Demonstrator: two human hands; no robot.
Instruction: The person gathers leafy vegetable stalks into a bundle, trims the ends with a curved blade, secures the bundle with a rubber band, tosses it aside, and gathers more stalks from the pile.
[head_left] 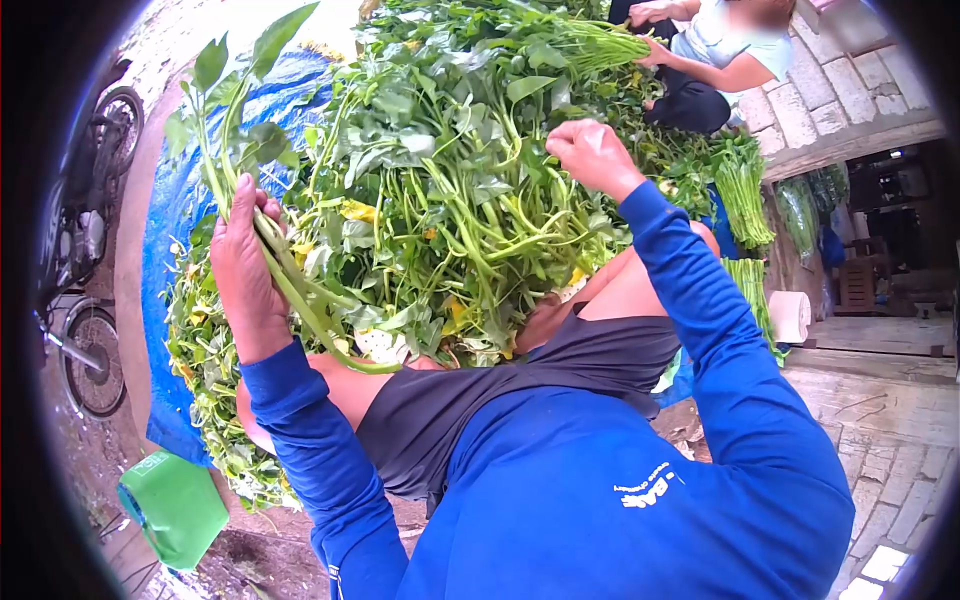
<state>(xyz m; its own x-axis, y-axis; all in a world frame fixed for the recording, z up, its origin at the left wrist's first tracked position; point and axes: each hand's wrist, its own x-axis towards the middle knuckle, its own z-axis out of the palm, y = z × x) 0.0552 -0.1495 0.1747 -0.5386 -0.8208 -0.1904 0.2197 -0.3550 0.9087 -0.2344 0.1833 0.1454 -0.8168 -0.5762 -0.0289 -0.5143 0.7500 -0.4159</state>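
My left hand (247, 275) is closed around a few long green stems with leaves, which look like water spinach (290, 270). The leafy tops rise above my fingers, and the cut ends slant down over my thigh. My right hand (595, 157) is raised over the pile on the other side, its fingers curled together. No stem sticks out of it, and the inside of the grip is hidden. Between and beyond both hands spreads a large heap of leafy green stems (450, 200), with some yellow leaves mixed in.
A blue tarp (170, 300) lies under the heap. Across it, another person (735, 50) holds a bunch of stems (600, 45). Tied-looking green bundles (742, 190) rest at the right near a doorway. A green bag (175, 510) and a motorcycle (90, 240) are at the left.
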